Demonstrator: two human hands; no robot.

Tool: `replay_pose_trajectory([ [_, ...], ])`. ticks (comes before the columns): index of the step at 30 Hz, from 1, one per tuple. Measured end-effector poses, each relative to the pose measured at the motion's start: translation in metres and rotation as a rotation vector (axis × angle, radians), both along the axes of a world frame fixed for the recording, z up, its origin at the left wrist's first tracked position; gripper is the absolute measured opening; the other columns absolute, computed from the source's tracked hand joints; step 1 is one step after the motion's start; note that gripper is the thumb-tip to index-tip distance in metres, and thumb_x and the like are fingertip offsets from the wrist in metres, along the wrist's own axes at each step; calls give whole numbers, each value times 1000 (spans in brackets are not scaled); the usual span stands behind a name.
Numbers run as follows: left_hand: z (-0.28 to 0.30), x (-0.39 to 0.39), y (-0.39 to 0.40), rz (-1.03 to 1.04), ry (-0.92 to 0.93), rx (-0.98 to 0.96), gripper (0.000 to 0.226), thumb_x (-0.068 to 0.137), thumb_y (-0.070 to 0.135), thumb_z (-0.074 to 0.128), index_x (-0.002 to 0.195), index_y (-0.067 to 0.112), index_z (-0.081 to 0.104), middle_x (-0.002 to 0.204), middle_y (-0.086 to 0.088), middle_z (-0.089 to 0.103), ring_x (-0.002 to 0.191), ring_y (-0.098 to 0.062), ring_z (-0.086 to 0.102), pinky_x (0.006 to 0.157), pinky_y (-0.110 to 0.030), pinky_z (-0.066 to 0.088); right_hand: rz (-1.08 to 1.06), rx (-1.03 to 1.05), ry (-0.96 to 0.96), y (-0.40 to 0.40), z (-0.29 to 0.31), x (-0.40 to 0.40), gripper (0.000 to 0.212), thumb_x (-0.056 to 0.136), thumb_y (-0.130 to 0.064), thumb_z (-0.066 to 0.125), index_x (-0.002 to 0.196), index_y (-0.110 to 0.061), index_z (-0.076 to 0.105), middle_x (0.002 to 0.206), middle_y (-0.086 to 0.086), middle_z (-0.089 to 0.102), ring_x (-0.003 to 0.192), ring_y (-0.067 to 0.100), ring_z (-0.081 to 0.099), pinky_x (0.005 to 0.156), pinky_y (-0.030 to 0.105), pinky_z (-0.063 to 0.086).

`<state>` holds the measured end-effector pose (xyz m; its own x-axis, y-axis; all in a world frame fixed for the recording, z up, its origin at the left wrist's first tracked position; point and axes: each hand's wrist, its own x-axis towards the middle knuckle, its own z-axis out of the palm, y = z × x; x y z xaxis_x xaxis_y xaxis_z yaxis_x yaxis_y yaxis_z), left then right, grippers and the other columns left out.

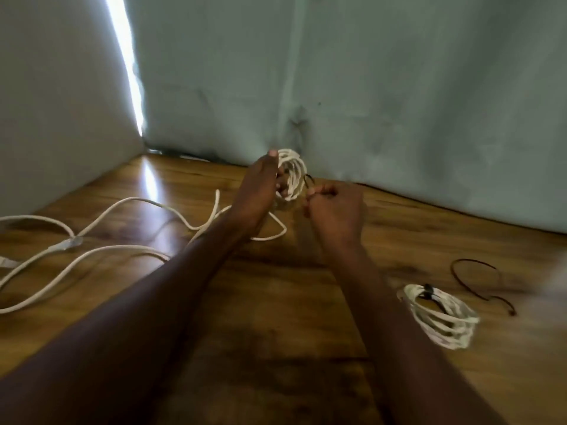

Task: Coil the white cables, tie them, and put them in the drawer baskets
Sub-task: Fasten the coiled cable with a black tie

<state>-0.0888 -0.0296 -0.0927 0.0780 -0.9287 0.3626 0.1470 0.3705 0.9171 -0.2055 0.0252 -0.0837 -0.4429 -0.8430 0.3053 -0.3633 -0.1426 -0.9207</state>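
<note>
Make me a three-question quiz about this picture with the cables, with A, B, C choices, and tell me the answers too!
1. Where does the tied coil lie?
A. on the wooden table, by the right arm
B. hanging on the wall
C. in the left hand

2. How many white coils are wound up?
A. none
B. two
C. five

3. What is the left hand doing?
A. lying flat on the table
B. pointing at the wall
C. holding the held coil up

Answers:
1 A: the coil, with a dark tie round it, rests on the wood near the spare dark tie.
2 B: one is in the left hand, one lies on the table; the loose white cable is still uncoiled.
3 C: its fingers curl round the loops, while the right hand pinches a dark tie end beside it.
</note>
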Motion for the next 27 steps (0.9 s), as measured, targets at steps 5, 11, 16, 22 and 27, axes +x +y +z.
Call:
replay_pose_trajectory([
  [5, -2, 6, -12, 20, -137, -30, 44, 113, 33, 32, 85, 15, 59, 64, 2, 48, 51, -6, 48, 51, -21, 43, 107, 35, 105, -16, -24, 16, 18, 73, -22, 55, 79, -19, 72, 72, 2, 76, 73, 23, 74, 74, 44, 63],
  [11, -5, -15, 2, -222, -228, -94, 43, 112, 31, 40, 80, 25, 67, 56, -2, 48, 49, -17, 48, 53, -29, 45, 242, 95, -568, -20, -16, 0, 12, 94, -3, 65, 84, -1, 72, 61, 7, 68, 46, 12, 53, 45, 22, 45],
  [16, -8, -24, 5, -188, -466, -122, 31, 107, 31, 50, 83, 20, 66, 70, -1, 59, 63, -13, 55, 58, -21, 45, 295, 232, -1161, -26, -22, -14, 19, 97, -4, 54, 82, -8, 65, 66, 1, 60, 62, 9, 54, 69, 23, 52],
  [22, -9, -20, 4, -176, -388, -47, 39, 102, 47, 49, 83, 27, 75, 77, -5, 74, 67, -14, 65, 66, -30, 51, 486, 150, -1349, -25, -26, -9, 15, 82, -8, 57, 91, -6, 68, 79, 6, 61, 78, 17, 56, 119, 36, 30],
  [27, 1, -27, 11, -65, -387, -53, 50, 105, 52, 41, 72, 28, 71, 70, 0, 75, 65, -16, 73, 78, -43, 59, 658, 60, -1451, -17, -27, -17, 27, 86, -24, 60, 102, -5, 70, 98, 9, 60, 94, 21, 53, 110, 29, 29],
])
